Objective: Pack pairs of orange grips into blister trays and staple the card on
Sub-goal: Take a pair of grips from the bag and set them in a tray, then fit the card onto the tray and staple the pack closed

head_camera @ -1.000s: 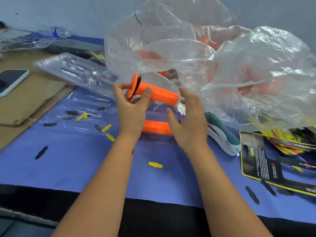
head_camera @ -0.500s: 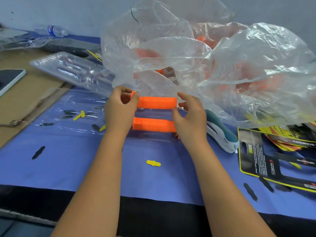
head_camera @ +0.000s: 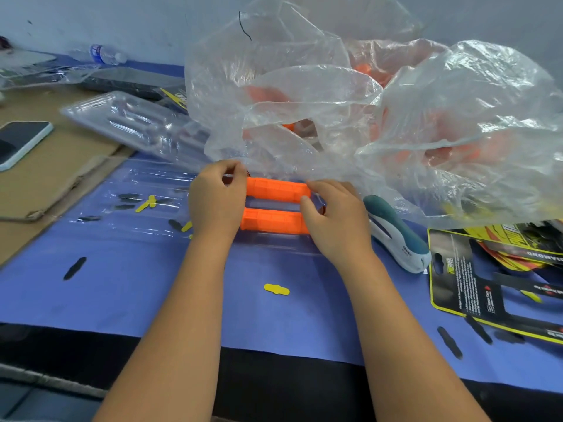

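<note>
Here both hands' fingers pinch the far grip (head_camera: 277, 190); plastic bag (head_camera: 396, 117) looms just behind, stapler (head_camera: 396, 233) beside.

A second ago my left hand (head_camera: 217, 198) held the far grip (head_camera: 277, 190) tilted up in the air at mid-frame, and now I have it lying flat, parallel to the near grip (head_camera: 274, 221), my right hand (head_camera: 335, 220) closing on its other end.
</note>
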The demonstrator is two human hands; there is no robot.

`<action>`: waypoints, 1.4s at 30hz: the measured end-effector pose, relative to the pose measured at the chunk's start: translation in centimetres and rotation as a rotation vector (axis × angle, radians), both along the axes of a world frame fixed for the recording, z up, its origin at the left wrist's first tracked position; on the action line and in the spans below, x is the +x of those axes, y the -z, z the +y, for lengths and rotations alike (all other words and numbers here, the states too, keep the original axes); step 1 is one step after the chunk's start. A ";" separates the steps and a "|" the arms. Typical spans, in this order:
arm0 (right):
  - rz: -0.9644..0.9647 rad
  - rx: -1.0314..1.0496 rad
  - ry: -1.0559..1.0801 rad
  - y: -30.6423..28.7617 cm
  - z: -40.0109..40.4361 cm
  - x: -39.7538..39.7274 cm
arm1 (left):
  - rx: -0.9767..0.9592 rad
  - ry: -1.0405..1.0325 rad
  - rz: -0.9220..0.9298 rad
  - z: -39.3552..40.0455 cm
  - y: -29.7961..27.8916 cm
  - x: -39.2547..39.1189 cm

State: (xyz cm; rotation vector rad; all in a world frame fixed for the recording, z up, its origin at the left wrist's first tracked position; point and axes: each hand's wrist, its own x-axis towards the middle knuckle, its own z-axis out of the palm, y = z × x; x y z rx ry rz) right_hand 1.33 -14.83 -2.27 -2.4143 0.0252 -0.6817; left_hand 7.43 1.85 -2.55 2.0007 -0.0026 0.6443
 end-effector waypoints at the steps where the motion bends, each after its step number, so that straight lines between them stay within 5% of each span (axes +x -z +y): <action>1: 0.008 -0.026 0.011 -0.1 0.0 -0.1 | 0.015 0.025 0.018 -0.2 0.1 0.0; 6: -0.009 -0.064 0.160 -0.2 -0.3 -0.2 | -0.036 0.125 0.033 -0.3 0.5 0.1; 16: -0.204 0.347 0.371 -0.5 -3.2 0.0 | -0.135 0.232 0.050 -1.4 -0.1 -0.6; 21: -0.279 0.428 0.406 -1.3 -3.5 -0.2 | 0.521 -0.045 -0.130 -3.5 -0.6 -2.0; 26: -0.256 0.468 0.381 -2.4 -3.4 -0.4 | 0.833 0.336 -0.112 -7.7 -0.3 -4.1; 33: -0.207 0.336 0.437 -3.5 -7.4 -4.2 | 0.916 0.365 -0.095 -8.6 0.1 -4.3; 42: 0.344 -0.053 0.802 -2.4 -14.1 -9.4 | 0.668 0.667 -0.339 -14.7 -3.1 -9.9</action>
